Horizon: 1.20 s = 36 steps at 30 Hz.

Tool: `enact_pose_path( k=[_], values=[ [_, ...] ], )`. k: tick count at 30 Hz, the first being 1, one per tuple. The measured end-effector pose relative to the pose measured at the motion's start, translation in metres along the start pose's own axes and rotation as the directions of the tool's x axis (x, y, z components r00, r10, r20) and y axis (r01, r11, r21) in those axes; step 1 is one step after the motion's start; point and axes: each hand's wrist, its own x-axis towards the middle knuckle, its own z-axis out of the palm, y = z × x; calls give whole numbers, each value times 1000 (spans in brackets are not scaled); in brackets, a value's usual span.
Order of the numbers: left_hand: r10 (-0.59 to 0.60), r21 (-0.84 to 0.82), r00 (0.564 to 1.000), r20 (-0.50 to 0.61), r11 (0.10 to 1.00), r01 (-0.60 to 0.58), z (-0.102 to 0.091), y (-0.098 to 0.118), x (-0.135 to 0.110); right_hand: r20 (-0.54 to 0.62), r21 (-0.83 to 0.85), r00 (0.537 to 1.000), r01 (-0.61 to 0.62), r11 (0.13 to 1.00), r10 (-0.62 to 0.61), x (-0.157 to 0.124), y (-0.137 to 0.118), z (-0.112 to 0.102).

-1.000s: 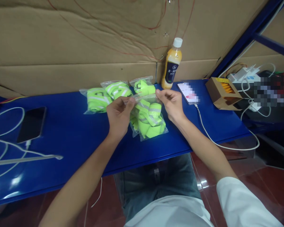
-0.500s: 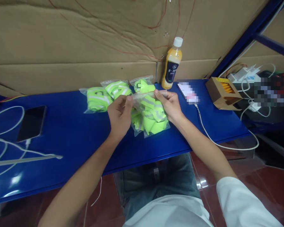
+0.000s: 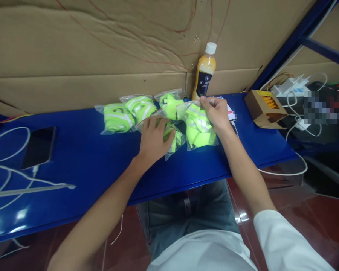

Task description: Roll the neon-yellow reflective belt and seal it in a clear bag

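My right hand (image 3: 217, 113) pinches the top edge of a clear zip bag (image 3: 199, 130) that holds neon-yellow straps with silvery reflective stripes. My left hand (image 3: 154, 140) lies with spread fingers over another such bag (image 3: 177, 141), touching it and hiding much of it. Behind the hands, along the cardboard, sit three more filled bags: a left one (image 3: 118, 118), a middle one (image 3: 141, 106) and a right one (image 3: 171, 104).
A juice bottle (image 3: 205, 73) stands against the cardboard wall (image 3: 87, 56). Behind my right wrist a charging phone (image 3: 231, 113) is partly hidden. An open carton (image 3: 264, 113) stands at right. A dark phone (image 3: 38, 147) and white cables lie left on the blue table (image 3: 96, 165).
My left hand has let go of the held bag's top edge and come down on the bag below. My right hand has moved the held bag to the right, covering part of the charging phone.
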Motion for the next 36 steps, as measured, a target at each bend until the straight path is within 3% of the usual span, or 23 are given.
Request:
enact_pose_path(
  k=[3,7,13,16,19,21,23,29,36],
  values=[
    [28,-12,999,17,1000,-28,0,2,-1,-13,-271,999,33,962,-38,7,6,-15],
    [75,-117,997,23,991,-72,-4,7,0,73,-569,995,94,817,-64,2,7,-19],
    [36,-167,992,-124,984,-56,-8,3,4,210,-657,951,309,688,-226,-24,-25,-6],
    [-50,-212,979,-197,977,7,-10,-1,5,467,-541,820,562,626,-332,-54,-48,13],
    [-159,-293,943,-291,954,71,-14,-4,7,731,-452,632,731,512,-258,-87,-60,33],
    [-201,-330,919,-339,940,84,-18,-6,9,785,-451,585,764,461,-201,-101,-62,38],
    [-214,-347,908,-360,934,83,-20,-8,10,783,-488,601,753,441,-160,-108,-62,36],
    [-228,-318,920,-320,940,122,-17,-16,12,695,-608,709,667,431,-118,-114,-56,9],
    [-178,-40,958,-225,984,174,-8,-32,11,533,-715,841,504,484,-88,-123,-39,-12]
  ],
)
